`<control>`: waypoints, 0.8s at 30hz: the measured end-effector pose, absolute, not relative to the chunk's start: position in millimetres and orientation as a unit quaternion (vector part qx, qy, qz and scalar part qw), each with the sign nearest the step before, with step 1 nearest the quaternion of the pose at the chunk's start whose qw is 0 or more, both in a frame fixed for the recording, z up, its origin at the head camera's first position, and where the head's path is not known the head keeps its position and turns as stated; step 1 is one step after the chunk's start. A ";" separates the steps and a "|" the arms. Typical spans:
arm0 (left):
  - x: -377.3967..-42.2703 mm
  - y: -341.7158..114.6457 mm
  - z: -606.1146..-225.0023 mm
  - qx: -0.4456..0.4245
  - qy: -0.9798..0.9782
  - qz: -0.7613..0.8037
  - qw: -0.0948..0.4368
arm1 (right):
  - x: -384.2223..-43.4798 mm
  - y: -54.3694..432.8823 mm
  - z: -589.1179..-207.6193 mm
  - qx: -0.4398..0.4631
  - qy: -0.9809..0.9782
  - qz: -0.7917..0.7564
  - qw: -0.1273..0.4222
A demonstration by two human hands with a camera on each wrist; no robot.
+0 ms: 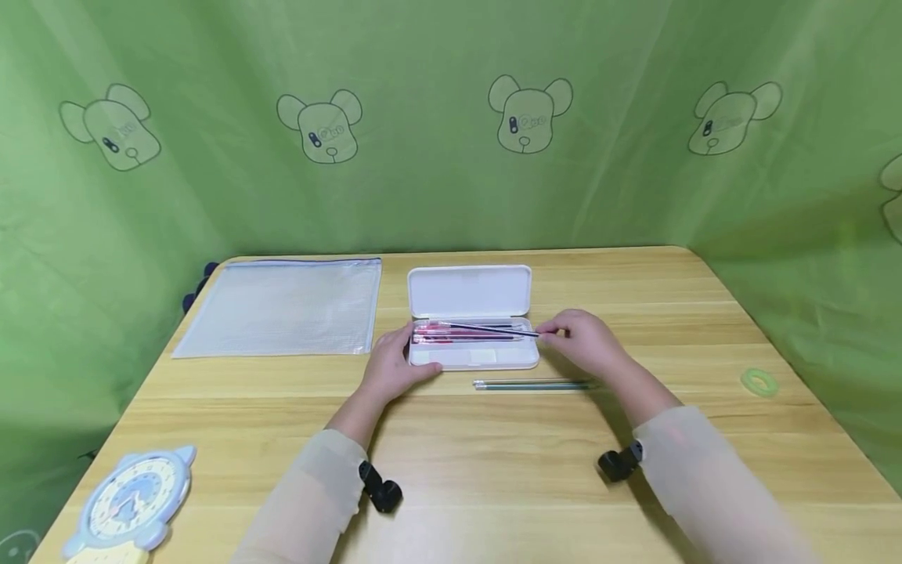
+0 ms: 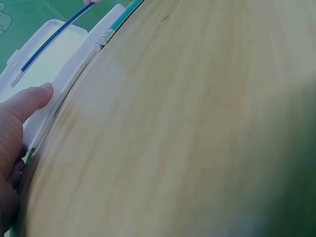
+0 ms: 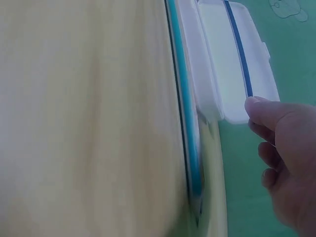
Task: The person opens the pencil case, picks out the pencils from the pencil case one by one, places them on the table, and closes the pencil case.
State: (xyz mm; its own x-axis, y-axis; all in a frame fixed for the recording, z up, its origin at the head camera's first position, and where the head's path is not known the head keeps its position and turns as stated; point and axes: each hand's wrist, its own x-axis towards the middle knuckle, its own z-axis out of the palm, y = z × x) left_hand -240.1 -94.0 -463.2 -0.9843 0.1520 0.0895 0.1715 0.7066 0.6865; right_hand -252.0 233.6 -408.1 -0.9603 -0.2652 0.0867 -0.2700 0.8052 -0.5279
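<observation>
A white pencil case (image 1: 510, 359) lies with its lid (image 1: 468, 291) raised, and several red and dark pencils (image 1: 451, 340) are inside it. My left hand (image 1: 390, 366) holds the case at its left end, with the thumb (image 2: 37, 98) over the front rim and the other fingers low at the side. Between thumb and fingertips, my right hand (image 1: 588, 342) pinches one end of a dark blue pencil (image 3: 239, 49). That pencil slants across above the case, its eraser end (image 2: 19, 78) toward the left. Green pencils (image 1: 532, 385) lie on the table just in front of the case.
A clear zip pouch (image 1: 289, 309) lies flat at the back left of the wooden table (image 1: 479, 470). At the front left is a blue toy clock (image 1: 134, 497), and a green ring (image 1: 759, 382) sits near the right edge. Green curtain (image 1: 437, 204) surrounds the table.
</observation>
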 end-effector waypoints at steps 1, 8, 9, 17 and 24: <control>-240.0 -93.8 -462.9 -0.088 -0.923 -0.373 0.013 | -248.1 237.3 -407.8 0.144 -0.950 0.276 0.005; -240.7 -93.6 -462.2 -0.079 -0.925 -0.371 0.002 | -218.8 260.6 -404.9 0.151 -0.953 0.263 0.000; -240.9 -93.5 -462.1 -0.078 -0.925 -0.371 0.000 | -214.7 263.8 -404.5 0.153 -0.953 0.262 0.000; -240.9 -94.5 -462.4 -0.085 -0.924 -0.374 0.007 | -193.0 282.4 -408.6 0.159 -0.954 0.252 -0.011; -241.2 -94.8 -461.7 -0.081 -0.925 -0.370 0.000 | -188.2 287.6 -417.6 0.178 -0.952 0.248 -0.022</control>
State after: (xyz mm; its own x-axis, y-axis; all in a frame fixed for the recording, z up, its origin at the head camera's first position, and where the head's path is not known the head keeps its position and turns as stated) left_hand -241.2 -94.8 -461.7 -0.9869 0.1495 0.0604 0.1499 0.7128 0.6852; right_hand -188.2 287.6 -417.6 -0.9354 -0.3507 0.0459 -0.3285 0.8132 -0.4804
